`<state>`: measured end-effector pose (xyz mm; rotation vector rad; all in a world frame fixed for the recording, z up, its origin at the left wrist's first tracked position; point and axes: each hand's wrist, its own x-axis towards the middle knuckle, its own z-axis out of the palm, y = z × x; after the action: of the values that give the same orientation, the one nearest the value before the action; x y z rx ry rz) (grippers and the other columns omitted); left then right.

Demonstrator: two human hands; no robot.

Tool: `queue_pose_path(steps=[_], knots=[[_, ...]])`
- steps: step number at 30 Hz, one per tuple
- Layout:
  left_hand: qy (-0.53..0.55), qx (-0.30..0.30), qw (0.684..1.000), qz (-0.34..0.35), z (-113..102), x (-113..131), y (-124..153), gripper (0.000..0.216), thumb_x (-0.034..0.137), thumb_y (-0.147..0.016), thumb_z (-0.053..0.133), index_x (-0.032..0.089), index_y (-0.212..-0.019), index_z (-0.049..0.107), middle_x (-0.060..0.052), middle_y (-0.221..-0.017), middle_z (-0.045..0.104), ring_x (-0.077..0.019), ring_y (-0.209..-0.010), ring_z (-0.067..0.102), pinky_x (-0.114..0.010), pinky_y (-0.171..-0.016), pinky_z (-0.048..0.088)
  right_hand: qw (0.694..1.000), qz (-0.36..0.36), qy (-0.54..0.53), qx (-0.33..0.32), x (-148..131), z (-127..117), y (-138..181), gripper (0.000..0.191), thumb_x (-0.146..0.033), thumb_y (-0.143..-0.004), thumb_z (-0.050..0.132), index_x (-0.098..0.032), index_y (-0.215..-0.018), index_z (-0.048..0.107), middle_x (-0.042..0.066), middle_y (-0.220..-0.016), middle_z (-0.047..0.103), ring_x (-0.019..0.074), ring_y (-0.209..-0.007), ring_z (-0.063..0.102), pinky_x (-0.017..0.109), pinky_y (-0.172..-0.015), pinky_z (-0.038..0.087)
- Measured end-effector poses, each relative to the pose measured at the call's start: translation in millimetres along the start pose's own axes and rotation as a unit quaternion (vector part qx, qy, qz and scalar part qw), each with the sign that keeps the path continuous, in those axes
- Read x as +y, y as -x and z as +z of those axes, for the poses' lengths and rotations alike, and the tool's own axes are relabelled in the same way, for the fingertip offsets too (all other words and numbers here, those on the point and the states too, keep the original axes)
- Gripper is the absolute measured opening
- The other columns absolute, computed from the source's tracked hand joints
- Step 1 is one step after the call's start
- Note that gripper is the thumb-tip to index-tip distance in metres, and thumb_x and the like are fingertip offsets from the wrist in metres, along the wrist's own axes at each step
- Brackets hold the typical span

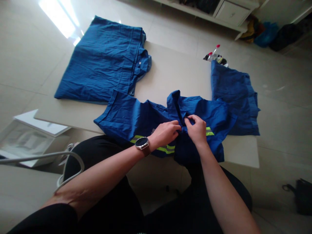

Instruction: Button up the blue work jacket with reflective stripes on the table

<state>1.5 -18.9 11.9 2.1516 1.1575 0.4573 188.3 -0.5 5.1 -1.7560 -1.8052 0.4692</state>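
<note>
A blue work jacket (143, 117) with yellow-green and grey reflective stripes lies spread across the near edge of the table, its lower part hanging toward my knees. Both hands meet at its front opening, just below the collar. My left hand (164, 131), with a watch on the wrist, is closed and pinches the edge of the front. Close beside it, my right hand (196, 128) has thumb and fingers pinched on the cloth of the other side. Whatever small fastening lies between the fingertips is too small to make out.
Folded blue garments (102, 61) lie at the table's left, and another folded blue garment (234, 97) at its right. Bottles with red caps (215, 52) stand behind that one. A white cabinet (231, 13) is at the back. A pale cable (44, 157) runs by my left arm.
</note>
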Motion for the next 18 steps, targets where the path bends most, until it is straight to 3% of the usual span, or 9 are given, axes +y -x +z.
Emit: queue_pose_path(steps=[3,5,9,11,13,15,18], knots=[[0.024,-0.005,0.999,-0.020,-4.6,-2.0,1.4,0.032,0.033,-0.093,0.060,0.027,-0.123,0.068,-0.004,-0.116,0.068,-0.0188,-0.091,0.070,-0.028,-0.080,0.055,1.000,-0.004,0.007,-0.007,2.7,-5.5,-1.9,0.019,-0.038,-0.090,0.059,-0.022,-0.083,0.067,0.008,-0.086,0.072,0.0252,-0.081,0.065,0.037,-0.080,0.051],[0.035,0.014,0.998,-0.041,-8.5,-8.4,0.6,0.034,0.037,-0.094,0.059,0.025,-0.125,0.066,-0.005,-0.119,0.068,-0.0193,-0.093,0.070,-0.030,-0.082,0.056,1.000,-0.001,0.015,0.007,4.3,-9.5,-2.2,0.017,-0.038,-0.089,0.059,-0.023,-0.083,0.065,0.007,-0.084,0.071,0.0251,-0.079,0.064,0.037,-0.078,0.050],[0.022,0.095,0.991,-0.096,-22.1,-28.3,-2.2,0.027,0.021,-0.091,0.055,0.021,-0.115,0.067,-0.007,-0.114,0.067,-0.0206,-0.101,0.067,-0.033,-0.090,0.055,0.998,0.040,0.001,0.055,3.8,-13.1,-1.8,0.015,-0.037,-0.087,0.061,-0.023,-0.092,0.061,0.005,-0.085,0.069,0.0230,-0.075,0.062,0.037,-0.075,0.050],[0.012,0.136,0.984,-0.114,-33.8,-39.4,-2.7,0.030,0.012,-0.086,0.052,0.020,-0.111,0.067,-0.008,-0.114,0.066,-0.0214,-0.106,0.064,-0.034,-0.096,0.054,0.998,0.044,-0.050,0.019,1.9,-13.0,-1.4,0.025,-0.041,-0.087,0.063,-0.023,-0.105,0.058,0.004,-0.090,0.070,0.0218,-0.074,0.064,0.035,-0.072,0.051],[-0.001,0.172,0.976,-0.131,-49.1,-51.0,-1.8,0.036,0.006,-0.081,0.048,0.020,-0.109,0.067,-0.009,-0.114,0.066,-0.0219,-0.109,0.063,-0.036,-0.100,0.052,0.991,0.039,-0.115,-0.057,2.3,-14.1,-2.2,0.037,-0.046,-0.090,0.061,-0.024,-0.118,0.053,0.003,-0.091,0.071,0.0212,-0.076,0.067,0.034,-0.072,0.052],[-0.019,0.201,0.967,-0.152,-66.7,-63.4,0.3,0.041,0.003,-0.078,0.045,0.019,-0.108,0.068,-0.009,-0.114,0.067,-0.0222,-0.109,0.063,-0.037,-0.101,0.051,0.985,0.042,-0.144,-0.090,9.5,-19.6,-4.8,0.038,-0.047,-0.094,0.056,-0.024,-0.123,0.051,0.003,-0.091,0.073,0.0216,-0.080,0.069,0.035,-0.076,0.053],[-0.066,0.214,0.959,-0.176,-91.5,-83.1,3.5,0.043,0.005,-0.079,0.045,0.019,-0.111,0.069,-0.010,-0.120,0.068,-0.0244,-0.116,0.062,-0.039,-0.106,0.049,0.994,0.075,-0.075,0.005,38.8,-39.1,-11.9,0.029,-0.043,-0.092,0.055,-0.022,-0.110,0.058,0.008,-0.096,0.073,0.0247,-0.090,0.070,0.040,-0.087,0.053]])
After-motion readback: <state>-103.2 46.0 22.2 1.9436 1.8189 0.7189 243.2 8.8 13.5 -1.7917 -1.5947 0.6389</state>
